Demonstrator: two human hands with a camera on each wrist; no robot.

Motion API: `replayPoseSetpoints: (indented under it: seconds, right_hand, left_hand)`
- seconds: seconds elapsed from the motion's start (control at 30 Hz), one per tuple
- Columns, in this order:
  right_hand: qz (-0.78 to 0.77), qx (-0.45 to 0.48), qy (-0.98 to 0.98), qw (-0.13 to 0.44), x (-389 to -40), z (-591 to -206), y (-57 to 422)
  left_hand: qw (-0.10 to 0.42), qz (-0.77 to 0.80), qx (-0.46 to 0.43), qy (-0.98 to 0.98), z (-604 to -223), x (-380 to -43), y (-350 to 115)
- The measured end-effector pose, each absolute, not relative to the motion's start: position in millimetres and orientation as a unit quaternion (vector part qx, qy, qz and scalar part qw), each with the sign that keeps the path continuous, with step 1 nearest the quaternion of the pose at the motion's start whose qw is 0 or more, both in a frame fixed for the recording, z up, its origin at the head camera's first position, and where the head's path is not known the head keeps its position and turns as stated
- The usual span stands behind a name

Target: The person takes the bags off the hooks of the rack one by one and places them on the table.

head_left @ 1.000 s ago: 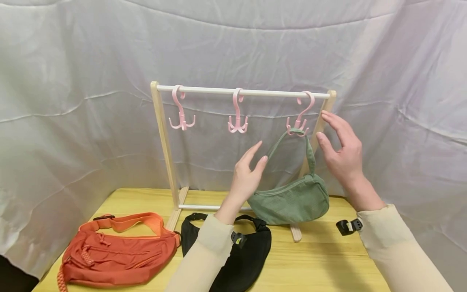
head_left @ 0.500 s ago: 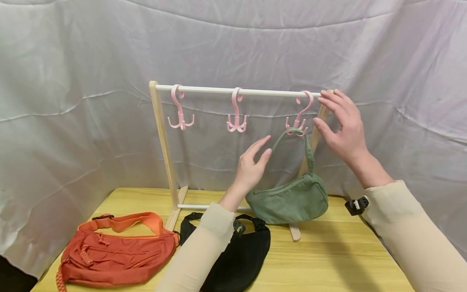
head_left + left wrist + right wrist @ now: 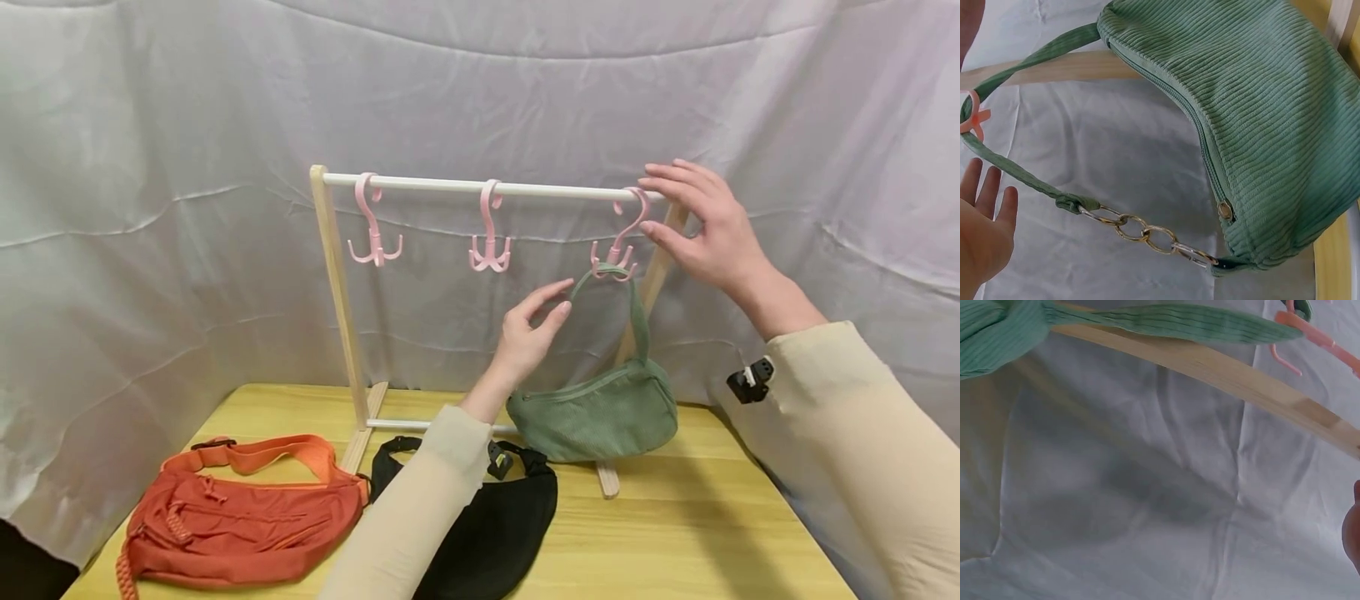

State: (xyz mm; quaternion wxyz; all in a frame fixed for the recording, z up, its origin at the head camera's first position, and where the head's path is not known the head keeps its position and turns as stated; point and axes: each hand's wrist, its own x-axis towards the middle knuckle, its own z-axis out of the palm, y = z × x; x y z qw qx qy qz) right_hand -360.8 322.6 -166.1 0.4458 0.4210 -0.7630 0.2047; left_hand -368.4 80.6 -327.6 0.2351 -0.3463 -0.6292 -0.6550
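Note:
A green corduroy shoulder bag (image 3: 600,414) hangs by its strap from the right pink hook (image 3: 628,229) on the rack's white bar (image 3: 558,191). My left hand (image 3: 522,335) is beside the strap's left side, its fingers extended. In the left wrist view those fingers lie apart from the strap (image 3: 1019,175), and a chain (image 3: 1147,235) joins strap to bag. My right hand (image 3: 712,225) is at the bar's right end, fingers extended over it and thumb close to the hook; contact is unclear. Only a bit of thumb (image 3: 1352,531) shows in the right wrist view.
Two more pink hooks (image 3: 375,242) (image 3: 490,242) hang along the bar. On the wooden table (image 3: 660,533) lie a red-orange waist bag (image 3: 247,533) at left and a black bag (image 3: 502,525), partly behind my left sleeve. Grey cloth (image 3: 480,92) hangs behind.
My right hand has risen and moved left from beside the rack post to the bar's end by the hook. My left hand has moved right and slightly up toward the strap.

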Motion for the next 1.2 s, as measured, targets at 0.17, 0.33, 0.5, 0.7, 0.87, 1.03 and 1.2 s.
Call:
replayPoseSetpoints:
  seconds: [0.17, 0.33, 0.5, 0.7, 0.87, 1.03, 1.2]
  right_hand:
    - [0.210, 0.418, -0.777, 0.422, -362, -162, 325]
    - [0.230, 0.413, -0.779, 0.412, -364, -160, 323]
    - [0.242, 0.384, -0.794, 0.404, -362, -162, 321]
    - [0.251, 0.357, -0.805, 0.402, -360, -164, 320]
    - [0.256, 0.348, -0.807, 0.402, -362, -164, 320]
    - [0.263, 0.347, -0.807, 0.400, -364, -164, 318]
    - [0.267, 0.347, -0.807, 0.396, -367, -166, 314]
  left_hand:
    - [0.200, -0.665, -0.340, -0.634, -327, -367, 87]
    - [0.197, -0.669, -0.343, -0.629, -327, -369, 93]
    - [0.191, -0.683, -0.348, -0.613, -328, -371, 97]
    - [0.181, -0.707, -0.348, -0.589, -327, -377, 103]
    - [0.185, -0.718, -0.324, -0.587, -322, -382, 108]
    - [0.189, -0.733, -0.297, -0.583, -318, -387, 115]
    - [0.194, -0.761, -0.275, -0.554, -317, -390, 120]
